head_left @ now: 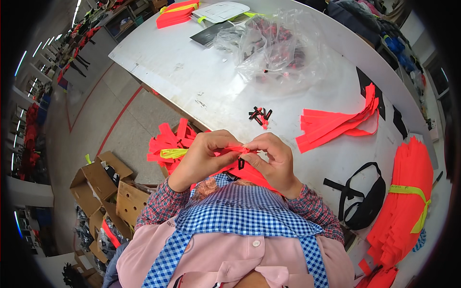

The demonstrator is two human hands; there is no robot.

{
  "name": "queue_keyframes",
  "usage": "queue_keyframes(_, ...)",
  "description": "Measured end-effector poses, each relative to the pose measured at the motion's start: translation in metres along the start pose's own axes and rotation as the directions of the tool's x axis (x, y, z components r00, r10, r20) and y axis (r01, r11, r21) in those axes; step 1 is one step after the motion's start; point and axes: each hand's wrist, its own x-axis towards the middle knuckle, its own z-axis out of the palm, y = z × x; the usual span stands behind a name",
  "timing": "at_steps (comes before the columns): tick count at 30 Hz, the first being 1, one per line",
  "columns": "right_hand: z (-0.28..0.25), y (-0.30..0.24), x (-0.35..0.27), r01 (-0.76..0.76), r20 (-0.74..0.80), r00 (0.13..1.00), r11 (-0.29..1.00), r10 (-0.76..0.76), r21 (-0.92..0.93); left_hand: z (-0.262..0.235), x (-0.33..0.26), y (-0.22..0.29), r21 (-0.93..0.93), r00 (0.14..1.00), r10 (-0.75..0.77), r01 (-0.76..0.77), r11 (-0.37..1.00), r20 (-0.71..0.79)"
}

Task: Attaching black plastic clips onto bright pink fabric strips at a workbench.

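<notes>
Close above my lap, my left hand (204, 156) and my right hand (274, 161) both pinch a neon coral fabric strip (257, 178). Their fingertips almost meet on its bunched upper part. A small black loop-shaped piece (241, 163) hangs just below my right thumb; whether it is fixed to the strip I cannot tell. Beside my left wrist lies a pile of similar coral strips (165, 141) with a yellow band (173, 153). Beyond my hands, several small black and red pieces (260, 116) are scattered on the white table (192, 77).
A fanned bunch of coral strips (331, 126) lies right of the small pieces. Nearer right are a black strapped item (367, 199) and a large yellow-tied coral bundle (398, 206). A clear plastic bag (288, 53) sits at the back. Cardboard boxes (98, 177) stand on the floor left.
</notes>
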Motion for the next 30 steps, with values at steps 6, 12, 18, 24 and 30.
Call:
queue_keyframes(6,0.0,-0.008,-0.002,0.263,0.048,0.964,0.897,-0.263,-0.354,-0.001,-0.002,0.006,0.173,0.993,0.109,-0.113,0.978,0.036)
queue_keyframes(12,0.002,-0.009,-0.004,0.232,0.02,0.971,0.913,-0.239,-0.334,0.001,-0.001,-0.003,0.086,0.99,0.133,-0.136,0.987,0.04)
queue_keyframes(18,0.002,-0.008,-0.005,0.214,0.018,0.976,0.933,-0.218,-0.288,0.002,0.0,-0.006,0.012,0.987,0.151,-0.151,0.988,0.056)
queue_keyframes(24,0.0,-0.006,-0.005,0.218,0.072,0.976,0.948,-0.207,-0.232,0.003,0.0,-0.008,0.007,0.987,0.151,-0.152,0.988,0.057)
queue_keyframes(30,0.0,0.004,-0.014,0.048,0.053,0.998,0.998,-0.046,-0.043,0.005,0.001,-0.006,0.057,0.985,0.153,-0.158,0.986,0.081)
